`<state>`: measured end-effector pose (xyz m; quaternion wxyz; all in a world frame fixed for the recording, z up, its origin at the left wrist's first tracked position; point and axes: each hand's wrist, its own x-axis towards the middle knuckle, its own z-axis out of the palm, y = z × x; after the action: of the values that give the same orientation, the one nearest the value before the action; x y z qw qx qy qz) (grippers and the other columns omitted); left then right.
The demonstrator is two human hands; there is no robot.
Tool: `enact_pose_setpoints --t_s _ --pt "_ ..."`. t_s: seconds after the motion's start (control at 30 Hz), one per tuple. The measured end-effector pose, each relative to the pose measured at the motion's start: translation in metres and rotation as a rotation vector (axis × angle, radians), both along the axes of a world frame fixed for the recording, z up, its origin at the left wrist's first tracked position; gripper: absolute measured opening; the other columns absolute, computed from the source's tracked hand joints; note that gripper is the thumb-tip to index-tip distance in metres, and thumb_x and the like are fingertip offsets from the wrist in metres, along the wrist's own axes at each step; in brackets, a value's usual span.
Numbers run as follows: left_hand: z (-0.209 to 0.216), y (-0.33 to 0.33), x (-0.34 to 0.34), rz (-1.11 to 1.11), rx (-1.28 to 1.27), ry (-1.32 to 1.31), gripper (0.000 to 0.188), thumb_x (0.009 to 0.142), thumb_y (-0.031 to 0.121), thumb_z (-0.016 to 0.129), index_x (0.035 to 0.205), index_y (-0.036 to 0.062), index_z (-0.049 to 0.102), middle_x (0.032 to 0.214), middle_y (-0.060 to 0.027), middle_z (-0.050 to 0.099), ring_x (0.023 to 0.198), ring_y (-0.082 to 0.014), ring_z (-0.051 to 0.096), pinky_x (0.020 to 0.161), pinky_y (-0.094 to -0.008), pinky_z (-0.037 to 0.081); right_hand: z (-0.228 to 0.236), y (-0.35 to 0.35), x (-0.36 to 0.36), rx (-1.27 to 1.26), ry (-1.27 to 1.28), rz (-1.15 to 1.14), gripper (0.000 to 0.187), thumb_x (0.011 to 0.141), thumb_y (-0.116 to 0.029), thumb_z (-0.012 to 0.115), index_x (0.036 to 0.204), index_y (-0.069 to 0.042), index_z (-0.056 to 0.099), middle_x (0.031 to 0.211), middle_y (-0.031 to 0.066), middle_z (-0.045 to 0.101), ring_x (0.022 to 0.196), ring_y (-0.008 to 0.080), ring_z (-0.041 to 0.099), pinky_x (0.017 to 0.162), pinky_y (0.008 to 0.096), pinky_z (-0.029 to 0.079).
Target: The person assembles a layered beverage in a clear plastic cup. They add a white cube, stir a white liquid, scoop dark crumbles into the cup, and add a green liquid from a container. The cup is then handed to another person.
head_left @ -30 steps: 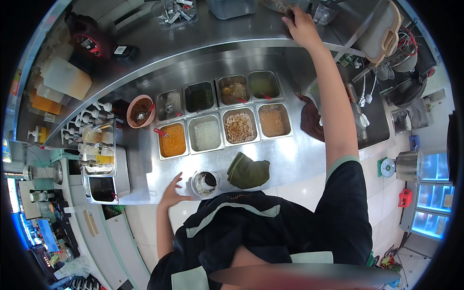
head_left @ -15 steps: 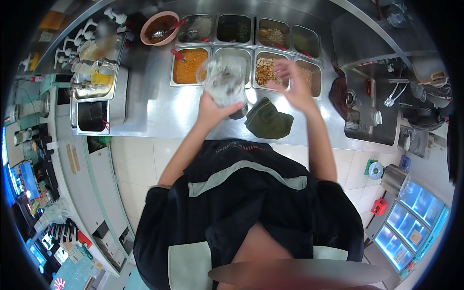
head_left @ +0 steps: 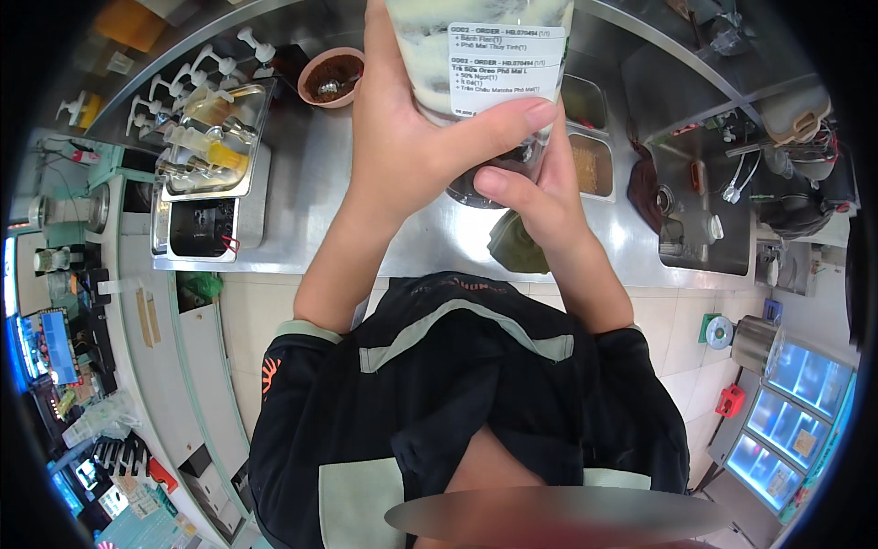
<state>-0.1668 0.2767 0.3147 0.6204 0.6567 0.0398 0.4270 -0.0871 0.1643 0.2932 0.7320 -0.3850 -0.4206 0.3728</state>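
Observation:
Raised close to the camera is a clear plastic cup [head_left: 425, 59] with pale, creamy contents streaked dark and a darker bottom. A white printed label [head_left: 503, 69] is stuck on its side. My left hand [head_left: 402, 151] wraps the cup's left side, its thumb lying across the front below the label. Around the lower right side my right hand [head_left: 553, 197] is closed, thumb near the dark bottom. The upper end of the cup is cut off by the frame. Below the hands, a folded dark green cloth [head_left: 519, 245] lies on the steel counter [head_left: 302, 201], partly covered by my right hand.
A pink bowl [head_left: 305, 89] of brown contents stands at the back left. Pump dispensers [head_left: 192, 78] and a steel tray of squeeze bottles [head_left: 206, 151] are left. Topping pans [head_left: 594, 188] sit behind the hands, mostly hidden. A sink [head_left: 700, 252] is at right.
The cup has come up much closer to the camera, its label now facing it. My right hand, apart from the cup earlier, has closed on it beside my left.

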Motion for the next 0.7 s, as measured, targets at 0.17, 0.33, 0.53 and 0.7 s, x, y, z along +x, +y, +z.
enact_pose_setpoints --t_s 0.17,0.33,0.53,0.7 --pt "0.005 -0.001 -0.007 -0.040 -0.047 0.032 0.067 0.069 0.004 0.074 0.124 -0.0034 0.036 0.106 -0.0175 0.060 0.093 -0.0222 0.064 0.080 -0.0316 0.052 -0.005 0.001 -0.010 0.021 -0.006 -0.012 0.074 0.078 -0.003 0.069 0.133 -0.004 0.020 0.124 0.0131 0.043 0.116 0.0215 0.048 0.091 0.0352 0.047" --pt "0.014 -0.002 -0.011 -0.097 -0.100 0.004 0.079 0.066 0.014 0.080 0.129 -0.0027 0.035 0.116 -0.0163 0.055 0.103 -0.0199 0.058 0.088 -0.0318 0.047 -0.010 0.002 -0.013 0.020 -0.043 -0.018 0.072 0.078 -0.002 0.068 0.133 -0.005 0.020 0.125 0.0131 0.043 0.116 0.0211 0.047 0.092 0.0358 0.047" --pt "-0.002 0.004 -0.018 -0.075 0.013 0.005 0.068 0.069 0.003 0.074 0.124 -0.0030 0.035 0.105 -0.0174 0.060 0.093 -0.0221 0.064 0.081 -0.0321 0.052 -0.010 0.003 -0.021 -0.002 0.029 -0.009 0.071 0.078 0.000 0.067 0.132 -0.005 0.021 0.126 0.0127 0.041 0.116 0.0211 0.047 0.091 0.0360 0.049" --pt "-0.004 0.007 -0.020 -0.055 0.032 0.058 0.070 0.068 0.002 0.074 0.125 -0.0033 0.033 0.106 -0.0175 0.060 0.094 -0.0221 0.064 0.081 -0.0320 0.053 -0.012 0.005 -0.023 0.008 0.044 -0.020 0.069 0.079 0.000 0.067 0.131 -0.005 0.022 0.126 0.0128 0.041 0.117 0.0211 0.047 0.090 0.0362 0.049"
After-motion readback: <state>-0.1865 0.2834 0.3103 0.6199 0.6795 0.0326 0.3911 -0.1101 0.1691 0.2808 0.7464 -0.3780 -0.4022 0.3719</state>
